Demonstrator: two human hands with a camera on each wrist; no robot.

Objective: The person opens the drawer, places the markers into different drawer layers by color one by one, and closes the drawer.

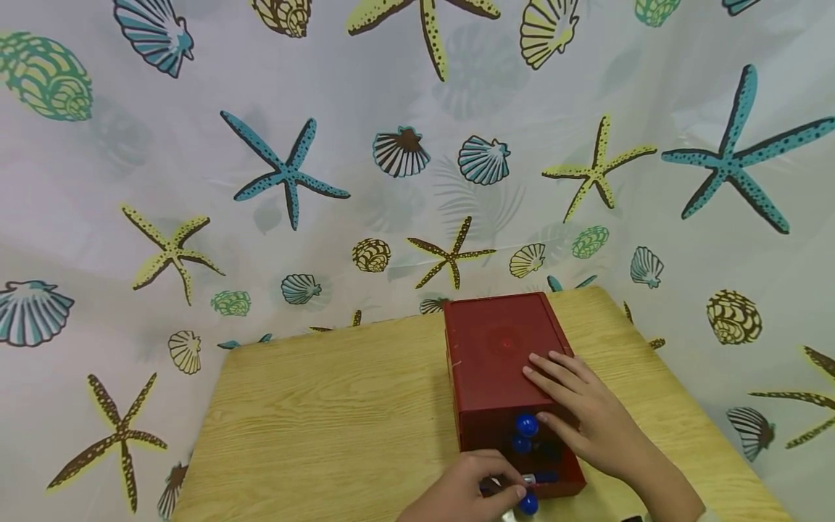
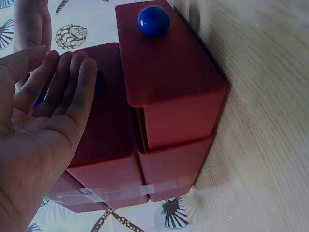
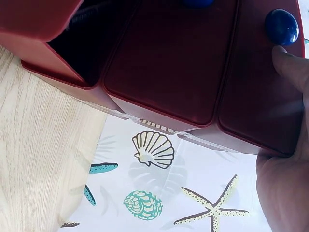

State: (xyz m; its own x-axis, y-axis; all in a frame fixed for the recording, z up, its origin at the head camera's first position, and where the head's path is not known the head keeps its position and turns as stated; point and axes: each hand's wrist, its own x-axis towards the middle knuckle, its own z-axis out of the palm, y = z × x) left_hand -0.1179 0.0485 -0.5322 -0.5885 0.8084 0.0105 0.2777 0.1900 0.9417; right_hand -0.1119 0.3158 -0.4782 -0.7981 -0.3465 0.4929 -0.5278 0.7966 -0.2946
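A red drawer box (image 1: 502, 348) stands on the table, its lowest drawer (image 2: 169, 63) pulled out. My left hand (image 1: 466, 486) is at that drawer, thumb and index finger pinching a dark blue pen (image 1: 546, 477) with a silver band. In the left wrist view the other fingers of this hand lie together, and the pen cannot be made out. The lowest drawer's blue knob (image 1: 528, 504) is beside the thumb. My right hand (image 1: 587, 409) rests on the box's top, fingers spread, its thumb beside the top drawer's blue knob (image 3: 281, 27).
The wooden table (image 1: 313, 406) extends left of the box, with a narrower strip along its right. A curtain (image 1: 404, 203) printed with shells and starfish hangs behind and at both sides. The middle drawer's blue knob (image 1: 521, 444) sticks out over the open drawer.
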